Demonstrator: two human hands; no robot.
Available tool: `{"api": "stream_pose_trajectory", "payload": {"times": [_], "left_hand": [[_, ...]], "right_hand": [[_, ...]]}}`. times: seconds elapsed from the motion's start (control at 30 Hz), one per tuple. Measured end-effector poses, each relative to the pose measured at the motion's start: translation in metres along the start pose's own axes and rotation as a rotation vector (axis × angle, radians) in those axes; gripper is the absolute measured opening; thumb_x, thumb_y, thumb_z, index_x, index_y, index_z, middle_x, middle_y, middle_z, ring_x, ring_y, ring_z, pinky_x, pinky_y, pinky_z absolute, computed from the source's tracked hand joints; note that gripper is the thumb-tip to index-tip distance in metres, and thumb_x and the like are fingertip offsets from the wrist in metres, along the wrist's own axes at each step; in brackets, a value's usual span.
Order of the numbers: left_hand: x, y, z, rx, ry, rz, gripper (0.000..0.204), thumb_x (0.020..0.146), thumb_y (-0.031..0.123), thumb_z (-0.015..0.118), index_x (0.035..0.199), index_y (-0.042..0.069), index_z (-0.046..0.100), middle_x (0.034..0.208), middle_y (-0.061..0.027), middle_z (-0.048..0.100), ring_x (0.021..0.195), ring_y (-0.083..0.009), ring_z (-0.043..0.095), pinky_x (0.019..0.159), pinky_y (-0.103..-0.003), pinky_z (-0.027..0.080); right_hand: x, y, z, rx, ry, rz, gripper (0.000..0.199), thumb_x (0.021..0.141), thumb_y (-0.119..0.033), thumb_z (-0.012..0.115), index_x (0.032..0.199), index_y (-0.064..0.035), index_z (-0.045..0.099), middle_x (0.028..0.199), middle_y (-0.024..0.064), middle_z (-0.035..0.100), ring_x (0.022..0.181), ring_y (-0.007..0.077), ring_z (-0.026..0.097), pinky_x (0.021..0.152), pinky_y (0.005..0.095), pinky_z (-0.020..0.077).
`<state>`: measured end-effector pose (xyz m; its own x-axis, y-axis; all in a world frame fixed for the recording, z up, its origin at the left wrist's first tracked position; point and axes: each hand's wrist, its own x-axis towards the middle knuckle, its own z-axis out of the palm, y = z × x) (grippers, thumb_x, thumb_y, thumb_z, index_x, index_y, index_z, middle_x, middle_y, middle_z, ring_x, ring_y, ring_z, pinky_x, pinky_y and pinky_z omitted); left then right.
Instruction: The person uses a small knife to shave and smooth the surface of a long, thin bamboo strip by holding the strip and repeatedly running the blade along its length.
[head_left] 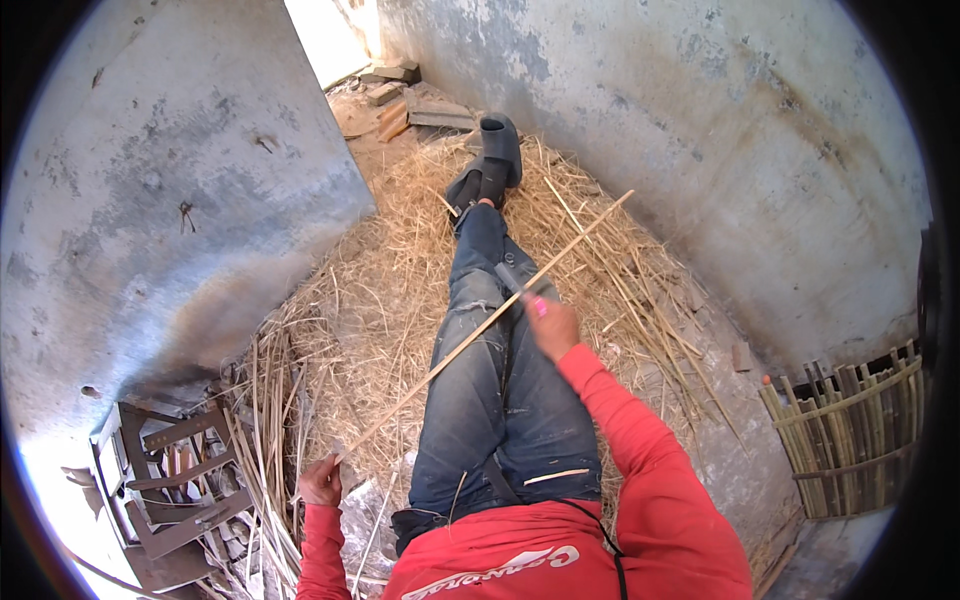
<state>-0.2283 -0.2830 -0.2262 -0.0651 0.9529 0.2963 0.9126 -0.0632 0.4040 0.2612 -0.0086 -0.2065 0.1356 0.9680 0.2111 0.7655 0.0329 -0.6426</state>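
A long, pale bamboo strip [450, 358] slants across my jeans, from the lower left up to the right past my knees. My left hand [320, 483] is closed around its lower end, beside my left hip. Over my right thigh, my right hand [553, 326] grips a knife [511, 277]. The grey blade lies against or very close to the strip; exact contact is hard to tell. Something pink shows at the fingers of my right hand, and the knife's handle is mostly hidden. A short pale sliver [557, 475] rests on my lap.
Shavings [385, 300] cover the floor around my outstretched legs. Long strips [650, 320] lie on the right, with more strips [270, 420] at the left. A broken chair-like frame [185, 485] stands lower left, a slatted bamboo basket [850, 430] at right. Bricks [385, 92] lie by the doorway.
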Motion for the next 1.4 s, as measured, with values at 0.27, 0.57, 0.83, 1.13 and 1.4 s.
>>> {"api": "stream_pose_trajectory", "payload": {"times": [0.27, 0.57, 0.83, 1.13, 1.4], "left_hand": [[0.007, 0.001, -0.018, 0.06, -0.01, 0.041, 0.024, 0.087, 0.004, 0.07, 0.109, 0.012, 0.076, 0.069, -0.0133, 0.06, 0.059, -0.0339, 0.061, 0.053, -0.043, 0.045], [0.012, 0.007, 0.006, 0.113, 0.054, 0.088, 0.027, 0.084, 0.005, 0.075, 0.109, 0.014, 0.077, 0.07, -0.0097, 0.062, 0.057, -0.0288, 0.061, 0.051, -0.041, 0.047], [0.023, 0.013, -0.004, -0.305, -0.189, -0.134, 0.017, 0.086, 0.007, 0.078, 0.102, 0.003, 0.078, 0.072, -0.0168, 0.068, 0.058, -0.026, 0.066, 0.054, -0.035, 0.049], [0.054, 0.041, 0.002, -0.231, -0.128, -0.045, 0.018, 0.086, 0.01, 0.079, 0.103, 0.003, 0.078, 0.072, -0.0165, 0.068, 0.058, -0.0272, 0.065, 0.054, -0.037, 0.049], [0.041, 0.038, 0.015, -0.147, -0.042, 0.043, 0.017, 0.086, 0.009, 0.077, 0.103, 0.007, 0.078, 0.068, -0.0138, 0.064, 0.055, -0.0298, 0.061, 0.051, -0.039, 0.046]], "right_hand": [[0.0, -0.007, -0.014, 0.041, -0.032, -0.003, 0.049, 0.103, -0.047, 0.053, 0.083, -0.0058, 0.071, 0.075, 0.0235, 0.067, 0.069, 0.0462, 0.064, 0.062, 0.0554, 0.0493], [-0.036, -0.022, 0.003, -0.003, -0.192, -0.115, 0.047, 0.101, -0.047, 0.055, 0.083, -0.0065, 0.071, 0.073, 0.0223, 0.068, 0.069, 0.0462, 0.065, 0.062, 0.0566, 0.0496], [0.036, 0.024, -0.035, 0.03, 0.084, 0.127, 0.046, 0.103, -0.043, 0.052, 0.087, -0.006, 0.074, 0.075, 0.0238, 0.067, 0.068, 0.0455, 0.065, 0.06, 0.054, 0.0486], [-0.042, -0.063, 0.004, 0.094, -0.413, -0.173, 0.048, 0.101, -0.048, 0.055, 0.085, -0.006, 0.073, 0.082, 0.0235, 0.069, 0.08, 0.0476, 0.066, 0.068, 0.0549, 0.0515], [0.033, -0.011, -0.021, 0.004, 0.019, 0.084, 0.048, 0.102, -0.043, 0.055, 0.081, -0.0037, 0.072, 0.074, 0.0251, 0.066, 0.068, 0.0474, 0.064, 0.06, 0.055, 0.0485]]}}
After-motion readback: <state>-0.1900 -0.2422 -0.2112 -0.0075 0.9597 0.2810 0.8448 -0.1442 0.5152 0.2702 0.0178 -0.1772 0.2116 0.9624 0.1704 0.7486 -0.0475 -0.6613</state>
